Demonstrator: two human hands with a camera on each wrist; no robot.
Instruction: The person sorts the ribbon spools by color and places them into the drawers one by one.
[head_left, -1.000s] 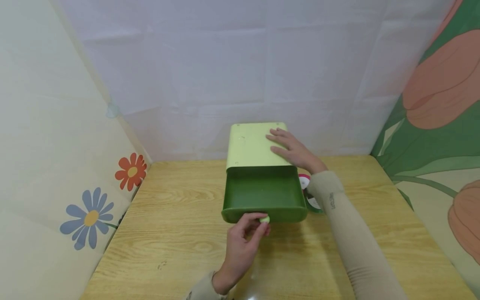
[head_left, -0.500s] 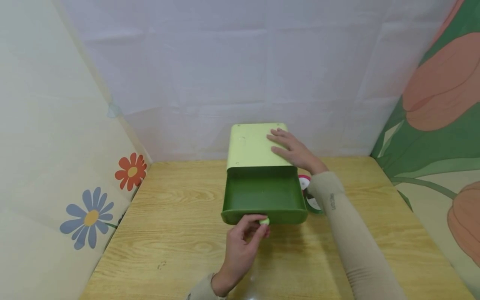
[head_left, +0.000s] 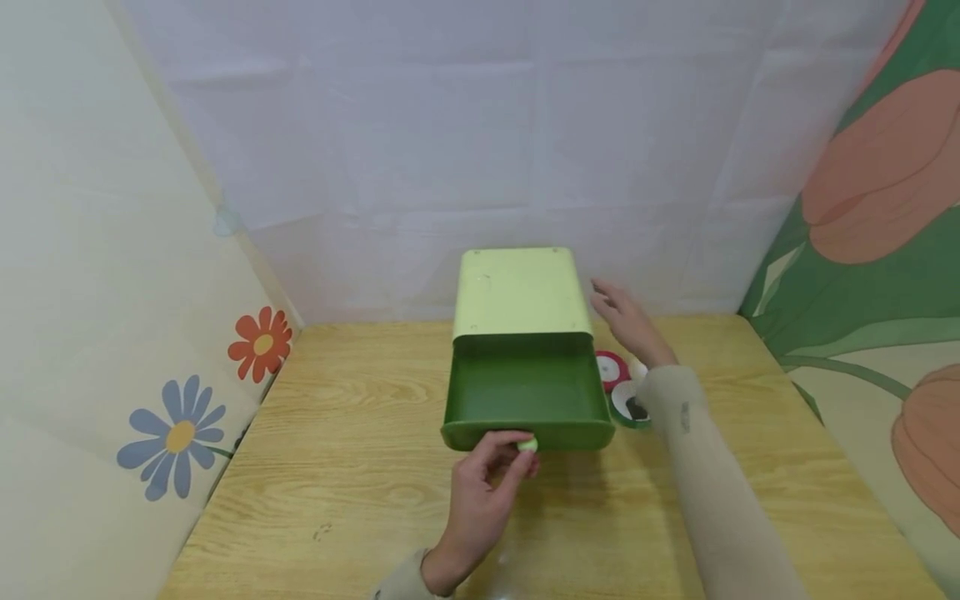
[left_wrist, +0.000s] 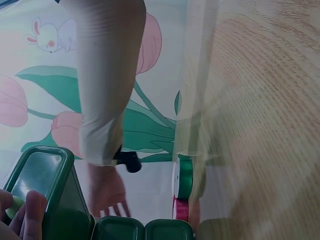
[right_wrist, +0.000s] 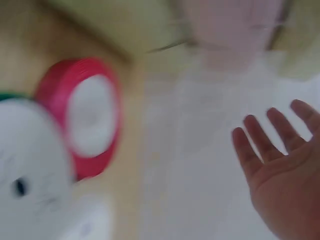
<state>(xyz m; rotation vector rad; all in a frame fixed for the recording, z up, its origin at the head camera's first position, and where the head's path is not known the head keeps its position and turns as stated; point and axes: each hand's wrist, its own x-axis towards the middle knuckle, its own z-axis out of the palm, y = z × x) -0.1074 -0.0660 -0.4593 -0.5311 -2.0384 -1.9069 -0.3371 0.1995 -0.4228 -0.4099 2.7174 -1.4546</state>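
A light green cabinet [head_left: 521, 292] stands on the table against the back wall, its dark green top drawer [head_left: 525, 379] pulled out. Nothing lies inside the drawer. With thumb and fingers my left hand [head_left: 483, 496] pinches the pale green knob [head_left: 528, 445] on the drawer front. My right hand [head_left: 630, 323] hovers to the right of the cabinet, apart from it, with its fingers straight. Below that hand, in the right wrist view, are a red ribbon spool [right_wrist: 92, 115] and a large white spool face [right_wrist: 30, 170], blurred.
Two lower drawer fronts [left_wrist: 118, 229] show as pushed in, in the left wrist view. A green ribbon spool [left_wrist: 185, 177] stands beside the cabinet on the wooden table [head_left: 337, 467]. Flower-printed walls [head_left: 877, 183] flank the table left and right.
My right hand has lifted off the cabinet top and moved right, revealing more of the spools. My left hand keeps its pinch on the knob; the drawer has come out very slightly.
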